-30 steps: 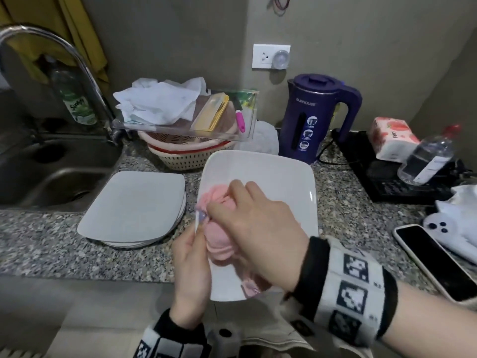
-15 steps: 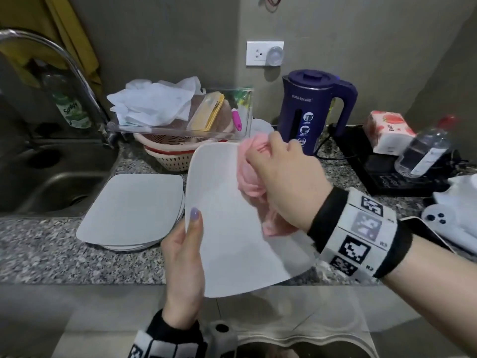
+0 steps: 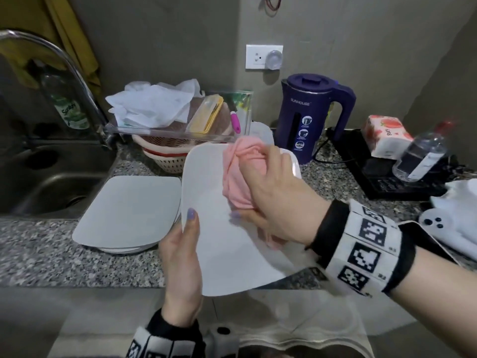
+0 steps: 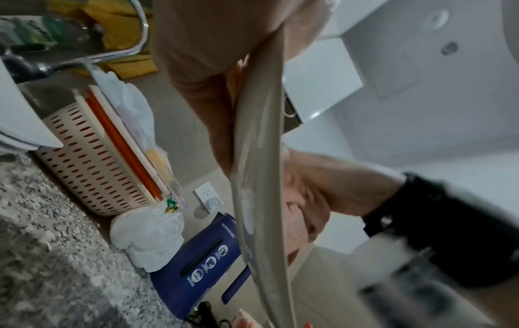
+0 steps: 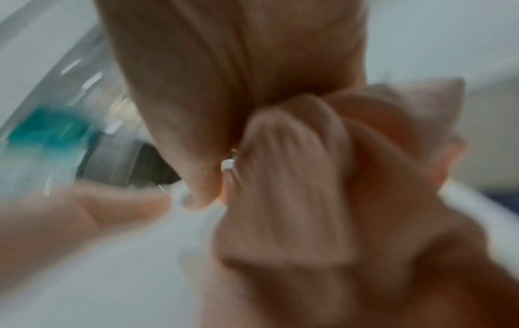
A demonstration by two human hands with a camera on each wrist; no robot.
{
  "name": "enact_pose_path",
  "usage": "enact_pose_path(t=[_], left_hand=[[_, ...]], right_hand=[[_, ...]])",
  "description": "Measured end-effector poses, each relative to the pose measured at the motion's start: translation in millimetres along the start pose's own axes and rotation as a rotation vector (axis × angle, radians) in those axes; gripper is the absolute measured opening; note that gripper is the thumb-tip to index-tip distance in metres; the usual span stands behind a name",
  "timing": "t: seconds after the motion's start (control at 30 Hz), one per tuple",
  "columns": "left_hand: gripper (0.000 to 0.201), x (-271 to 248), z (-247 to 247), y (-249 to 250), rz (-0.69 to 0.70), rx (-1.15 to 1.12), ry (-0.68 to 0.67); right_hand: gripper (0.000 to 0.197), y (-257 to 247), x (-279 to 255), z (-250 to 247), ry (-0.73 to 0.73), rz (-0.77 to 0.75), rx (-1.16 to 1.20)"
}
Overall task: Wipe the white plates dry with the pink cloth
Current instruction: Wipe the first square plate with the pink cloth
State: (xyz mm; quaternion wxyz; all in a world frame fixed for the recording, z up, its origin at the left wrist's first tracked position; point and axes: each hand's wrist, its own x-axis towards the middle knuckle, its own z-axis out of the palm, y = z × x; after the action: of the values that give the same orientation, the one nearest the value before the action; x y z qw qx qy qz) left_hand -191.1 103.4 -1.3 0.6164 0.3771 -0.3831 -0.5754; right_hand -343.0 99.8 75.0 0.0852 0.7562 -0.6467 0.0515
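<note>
A white square plate (image 3: pixel 222 254) is held tilted above the counter's front edge. My left hand (image 3: pixel 184 257) grips its left rim, thumb on the face and fingers behind. My right hand (image 3: pixel 273 200) grips the bunched pink cloth (image 3: pixel 240 174) and presses it against the plate's upper middle. The left wrist view shows the plate (image 4: pixel 261 177) edge-on with the cloth (image 4: pixel 295 217) on its far side. The right wrist view is blurred; the pink cloth (image 5: pixel 323 177) fills it. A stack of white plates (image 3: pixel 129 210) lies upside down on the counter to the left.
A steel sink (image 3: pixel 44 177) and tap (image 3: pixel 64 73) are at the left. Behind the plates stand a perforated basket (image 3: pixel 167 158) under a clear tray (image 3: pixel 178 122) and a purple kettle (image 3: pixel 309 117). A black hob (image 3: pixel 387 174), tissue pack (image 3: pixel 387 135), water bottle (image 3: pixel 420 153) and white toy (image 3: pixel 454 215) lie right.
The plate has been lifted from flat on the counter to a tilted hold. The right hand with the cloth moved from near the left rim up to the top, then slightly down the face.
</note>
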Motion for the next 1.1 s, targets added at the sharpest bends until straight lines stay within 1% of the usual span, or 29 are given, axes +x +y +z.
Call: enact_pose_path(t=[0.03, 0.07, 0.1, 0.13, 0.17, 0.23, 0.27, 0.3, 0.33, 0.37, 0.4, 0.47, 0.5, 0.53, 0.6, 0.63, 0.67, 0.7, 0.77, 0.8, 0.83, 0.9, 0.93, 0.97, 1.0, 1.03, 1.07, 1.1], left_hand=[[0.044, 1, 0, -2, -0.022, -0.003, 0.012], [0.042, 1, 0, -3, -0.038, -0.004, 0.013], [0.038, 1, 0, -4, -0.052, -0.01, 0.011], [0.035, 1, -1, -5, -0.062, -0.013, 0.012], [0.033, 1, -2, -6, -0.068, -0.009, 0.012], [0.03, 2, -2, -8, -0.065, 0.01, 0.009], [0.028, 2, -1, -8, -0.063, 0.016, 0.006], [0.027, 2, 0, -8, -0.064, 0.019, 0.005], [0.027, 2, 1, -9, -0.066, 0.021, 0.005], [0.027, 1, 1, -9, -0.068, 0.021, 0.005], [0.027, 1, 1, -10, -0.065, 0.024, -0.003], [0.03, -1, 2, -11, -0.032, 0.056, -0.053], [0.034, -3, 3, -11, -0.016, 0.074, -0.074], [0.035, -4, 3, -10, -0.009, 0.084, -0.083], [0.033, -6, 4, -7, -0.009, 0.066, -0.086], [0.031, -6, 4, -5, -0.007, 0.05, -0.091], [0.029, -6, 5, -4, -0.007, 0.045, -0.09], [0.03, -5, 6, -3, -0.006, 0.056, -0.091], [0.029, -3, 7, -4, -0.03, 0.052, -0.078], [0.029, -2, 8, -4, -0.048, 0.04, -0.069], [0.03, 0, 7, -5, -0.062, 0.038, -0.064], [0.031, 1, 5, -7, -0.082, 0.054, -0.06], [0.03, 2, 5, -7, -0.093, 0.058, -0.056], [0.03, 2, 4, -7, -0.106, 0.056, -0.049], [0.029, 2, 4, -6, -0.117, 0.049, -0.043], [0.029, 1, 4, -6, -0.122, 0.042, -0.042], [0.029, 1, 4, -6, -0.121, 0.04, -0.048], [0.03, 0, 4, -6, -0.111, 0.046, -0.054]], right_hand=[[0.066, -3, -3, 5, -0.085, -0.014, 0.133], [0.061, -3, -6, 9, -0.166, -0.019, 0.28], [0.053, -4, -6, 9, -0.208, -0.005, 0.422], [0.049, -5, -5, 9, -0.185, 0.009, 0.522], [0.051, -4, -4, 11, -0.103, 0.02, 0.605], [0.067, -1, -3, 11, 0.07, 0.094, 0.731], [0.077, 2, -3, 11, 0.095, 0.159, 0.76], [0.085, 5, -3, 12, 0.068, 0.227, 0.771], [0.088, 5, -5, 11, -0.003, 0.281, 0.755], [0.086, 3, -7, 12, -0.075, 0.302, 0.734], [0.08, -1, -10, 13, -0.107, 0.275, 0.711], [0.068, -9, -14, 20, -0.052, 0.136, 0.597], [0.066, -12, -13, 21, -0.016, 0.078, 0.506], [0.067, -10, -11, 19, 0.009, 0.05, 0.395], [0.07, 1, -5, 12, 0.082, 0.082, 0.179], [0.069, 7, -3, 8, 0.14, 0.114, 0.148], [0.067, 11, -3, 4, 0.191, 0.134, 0.171], [0.065, 12, -4, 3, 0.21, 0.132, 0.198], [0.064, 6, -9, 0, 0.144, 0.115, 0.252], [0.068, 4, -13, 0, 0.064, 0.13, 0.297], [0.081, 4, -17, 1, -0.046, 0.144, 0.338], [0.125, 8, -20, 4, -0.294, 0.158, 0.406], [0.145, 9, -21, 5, -0.365, 0.129, 0.408], [0.156, 10, -23, 7, -0.392, 0.086, 0.378], [0.158, 10, -26, 10, -0.381, 0.03, 0.312], [0.152, 8, -29, 15, -0.332, -0.024, 0.235], [0.14, 7, -31, 18, -0.267, -0.06, 0.17], [0.126, 5, -31, 18, -0.205, -0.062, 0.13]])
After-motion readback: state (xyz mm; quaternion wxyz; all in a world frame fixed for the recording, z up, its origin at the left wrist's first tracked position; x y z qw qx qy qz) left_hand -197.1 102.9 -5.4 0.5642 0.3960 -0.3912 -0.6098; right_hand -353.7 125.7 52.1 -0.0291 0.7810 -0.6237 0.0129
